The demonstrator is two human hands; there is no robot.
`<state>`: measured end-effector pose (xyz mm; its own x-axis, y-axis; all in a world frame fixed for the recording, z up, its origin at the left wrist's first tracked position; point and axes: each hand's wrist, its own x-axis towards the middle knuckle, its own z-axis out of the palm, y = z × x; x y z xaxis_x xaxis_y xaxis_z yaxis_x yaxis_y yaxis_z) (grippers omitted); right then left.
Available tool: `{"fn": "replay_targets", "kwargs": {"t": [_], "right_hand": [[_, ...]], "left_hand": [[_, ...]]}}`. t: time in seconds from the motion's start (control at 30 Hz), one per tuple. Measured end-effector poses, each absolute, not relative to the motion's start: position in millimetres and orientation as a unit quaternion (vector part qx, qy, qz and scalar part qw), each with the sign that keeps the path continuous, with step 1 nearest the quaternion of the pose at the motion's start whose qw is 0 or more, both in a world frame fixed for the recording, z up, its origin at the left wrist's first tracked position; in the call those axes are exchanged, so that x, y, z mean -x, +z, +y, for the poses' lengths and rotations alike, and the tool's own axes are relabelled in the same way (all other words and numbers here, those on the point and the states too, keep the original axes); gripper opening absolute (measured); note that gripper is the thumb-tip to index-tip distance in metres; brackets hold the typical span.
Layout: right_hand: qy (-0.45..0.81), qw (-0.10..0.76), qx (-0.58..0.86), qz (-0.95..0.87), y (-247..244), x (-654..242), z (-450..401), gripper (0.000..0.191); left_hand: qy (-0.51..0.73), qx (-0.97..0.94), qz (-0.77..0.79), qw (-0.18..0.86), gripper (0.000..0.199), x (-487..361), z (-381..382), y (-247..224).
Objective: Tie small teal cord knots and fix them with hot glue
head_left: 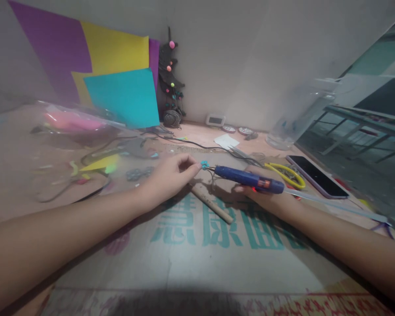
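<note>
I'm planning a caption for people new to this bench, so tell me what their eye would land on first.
Probably the large turquoise sheet at upper left, bright in front of the yellow sheet. Next, near the center, the blue glue gun in the right hand, its tip at or close to a small turquoise piece at the left hand's fingertips. Just right of the sheets, a dark tree-shaped decoration carries colored balls.

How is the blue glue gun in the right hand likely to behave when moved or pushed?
The blue glue gun is probably rigid, as it looks like hard plastic. The long pale stick jutting from its rear could catch on things nearby. Its slim, rounded barrel might rock if pushed.
</note>
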<state>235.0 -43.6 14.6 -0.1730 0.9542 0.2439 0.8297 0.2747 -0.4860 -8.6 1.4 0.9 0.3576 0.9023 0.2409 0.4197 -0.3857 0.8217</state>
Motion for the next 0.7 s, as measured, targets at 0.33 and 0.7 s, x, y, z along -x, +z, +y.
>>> {"fn": "replay_targets", "kwargs": {"t": [0.33,0.7], "right_hand": [[0.111,0.24,0.599,-0.756,10.3,-241.3,-38.1,0.028],[0.104,0.346,0.551,-0.752,21.1,-242.0,-37.9,0.026]], "left_hand": [[0.359,-0.749,0.437,0.346,0.026,9.9,2.6,-1.5],[0.353,-0.741,0.443,0.36,0.027,10.0,3.6,-0.9]]}}
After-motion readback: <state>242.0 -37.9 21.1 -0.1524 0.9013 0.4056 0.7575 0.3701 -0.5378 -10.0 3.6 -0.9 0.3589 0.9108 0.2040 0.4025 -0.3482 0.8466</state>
